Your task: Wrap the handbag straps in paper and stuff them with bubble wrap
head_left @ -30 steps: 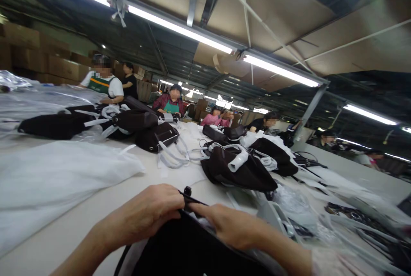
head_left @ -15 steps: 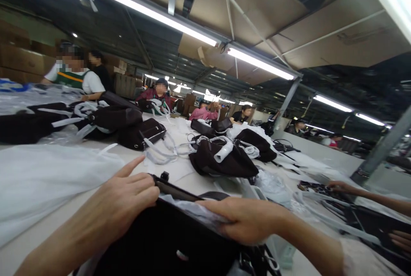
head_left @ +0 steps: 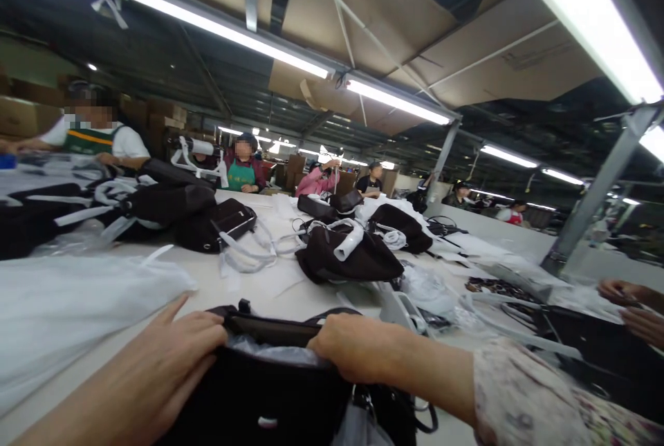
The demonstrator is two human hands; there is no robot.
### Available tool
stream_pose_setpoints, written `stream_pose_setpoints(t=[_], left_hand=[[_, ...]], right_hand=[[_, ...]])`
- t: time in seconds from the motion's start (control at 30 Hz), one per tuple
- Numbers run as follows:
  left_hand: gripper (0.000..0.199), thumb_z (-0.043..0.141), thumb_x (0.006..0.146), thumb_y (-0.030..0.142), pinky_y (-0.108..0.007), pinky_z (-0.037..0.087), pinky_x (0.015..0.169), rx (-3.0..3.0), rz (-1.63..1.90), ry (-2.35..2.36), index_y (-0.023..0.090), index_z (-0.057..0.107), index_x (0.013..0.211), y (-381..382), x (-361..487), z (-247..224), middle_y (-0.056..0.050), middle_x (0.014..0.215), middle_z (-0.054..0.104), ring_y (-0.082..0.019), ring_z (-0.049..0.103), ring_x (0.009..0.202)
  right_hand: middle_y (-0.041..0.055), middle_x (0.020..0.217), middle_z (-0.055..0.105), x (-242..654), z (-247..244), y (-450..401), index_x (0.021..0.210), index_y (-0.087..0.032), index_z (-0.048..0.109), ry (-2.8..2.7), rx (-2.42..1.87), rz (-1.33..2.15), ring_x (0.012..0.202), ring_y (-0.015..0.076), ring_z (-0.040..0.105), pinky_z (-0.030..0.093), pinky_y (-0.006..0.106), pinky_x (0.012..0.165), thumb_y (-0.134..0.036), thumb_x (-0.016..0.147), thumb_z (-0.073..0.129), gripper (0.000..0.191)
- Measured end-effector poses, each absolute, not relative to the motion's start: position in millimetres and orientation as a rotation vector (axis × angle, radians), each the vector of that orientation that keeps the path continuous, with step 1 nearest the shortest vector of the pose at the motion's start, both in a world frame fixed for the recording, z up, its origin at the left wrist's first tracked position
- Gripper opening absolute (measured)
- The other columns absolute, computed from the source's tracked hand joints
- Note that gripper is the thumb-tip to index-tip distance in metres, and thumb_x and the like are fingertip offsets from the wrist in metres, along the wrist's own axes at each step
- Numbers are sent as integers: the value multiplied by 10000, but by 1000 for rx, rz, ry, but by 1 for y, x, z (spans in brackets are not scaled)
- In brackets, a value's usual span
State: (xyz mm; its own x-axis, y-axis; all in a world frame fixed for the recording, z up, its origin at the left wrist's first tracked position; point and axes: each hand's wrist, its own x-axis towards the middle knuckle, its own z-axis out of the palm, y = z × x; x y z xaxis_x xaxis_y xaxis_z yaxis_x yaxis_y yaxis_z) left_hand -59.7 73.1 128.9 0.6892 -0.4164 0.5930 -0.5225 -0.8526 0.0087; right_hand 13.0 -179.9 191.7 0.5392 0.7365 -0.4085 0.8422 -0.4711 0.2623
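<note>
A black bag (head_left: 259,397) stands in front of me with its top open, and crumpled clear plastic (head_left: 274,351) shows inside. My left hand (head_left: 181,356) grips the bag's left top edge, its index finger stretched away. At the right part of the opening, my right hand (head_left: 353,352) has its fingers curled over the rim; the fingertips are hidden. A small white mark (head_left: 268,422) is on the bag's front. Metal hardware and a plastic-wrapped piece (head_left: 360,425) hang at its right side.
Dark bags with white-wrapped straps (head_left: 347,252) lie across the table (head_left: 243,294). White sheeting (head_left: 77,314) covers the left. A co-worker's hands (head_left: 630,304) are at the right above another black bag (head_left: 586,342). Several people work beyond the table.
The view has shifted. My right hand has drawn back from inside the opening to the rim, and its sleeve shows more. Across the table a person now holds up a bag with wrapped straps.
</note>
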Motion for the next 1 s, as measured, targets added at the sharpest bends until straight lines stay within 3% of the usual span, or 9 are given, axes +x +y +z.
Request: stream_pose_setpoints(t=[0.1,0.23,0.4,0.5,0.6,0.67,0.8,0.9,1.0], left_hand=[[372,489,794,119,-567,401,1062,2755,1061,-834,249,654,1102,36,-68,130,-85,1218,705,-331,663,1092],[613,577,779,140,-447,524,968,2819,727,-838,125,502,1388,-29,-68,125,-180,1403,584,-339,634,1146],[633,461,894,61,-427,566,793,2934,370,-727,230,393,1500,-52,-58,126,-113,1157,717,-298,692,931],[643,487,916,88,-487,559,790,2918,320,-768,286,365,1516,-51,-56,133,-91,1098,723,-322,686,920],[507,574,913,161,-547,533,848,2871,339,-774,286,517,1401,-60,-56,143,-112,1212,676,-356,656,1008],[286,592,915,190,-523,513,904,2806,348,-789,226,655,1191,-70,-54,149,-119,1227,657,-348,626,1074],[209,504,959,151,-354,510,773,2767,322,-781,179,698,886,-90,-44,156,-78,947,698,-249,655,875],[207,566,934,171,-296,462,663,2856,332,-737,182,698,775,-100,-40,160,-57,824,687,-211,636,743],[177,593,905,150,-291,449,643,2944,334,-735,185,704,772,-107,-43,161,-61,834,694,-223,640,766]], right_hand=[[136,964,776,13,195,-186,1098,-151,697,1295,2419,-334,772,264,725,396,269,505,-47,775,588,356],[166,1034,745,15,201,-206,1157,-115,615,1379,2697,-335,830,270,709,417,276,552,-152,768,610,391],[9,901,728,1,216,-250,1081,-199,613,1525,3172,-257,788,158,654,468,245,690,-169,860,543,234],[30,1011,711,-10,211,-280,1016,-218,634,1214,3356,-44,909,186,646,492,282,789,-232,883,540,164],[122,1372,593,-18,192,-300,1314,-190,547,992,3358,-192,1224,280,554,425,386,1035,-311,821,650,518],[165,1468,509,-21,178,-307,1464,-162,411,898,3381,-317,1264,311,525,384,429,1079,-353,815,666,722],[65,1051,676,-16,159,-309,1326,-202,519,781,3530,-422,871,228,623,485,333,760,-379,808,677,570],[-70,710,536,-4,148,-312,1117,-220,556,856,3683,-523,660,143,516,373,238,558,-288,709,757,460],[-98,628,440,6,141,-318,1006,-212,591,1008,3760,-586,599,115,430,314,233,530,-197,683,739,355]])
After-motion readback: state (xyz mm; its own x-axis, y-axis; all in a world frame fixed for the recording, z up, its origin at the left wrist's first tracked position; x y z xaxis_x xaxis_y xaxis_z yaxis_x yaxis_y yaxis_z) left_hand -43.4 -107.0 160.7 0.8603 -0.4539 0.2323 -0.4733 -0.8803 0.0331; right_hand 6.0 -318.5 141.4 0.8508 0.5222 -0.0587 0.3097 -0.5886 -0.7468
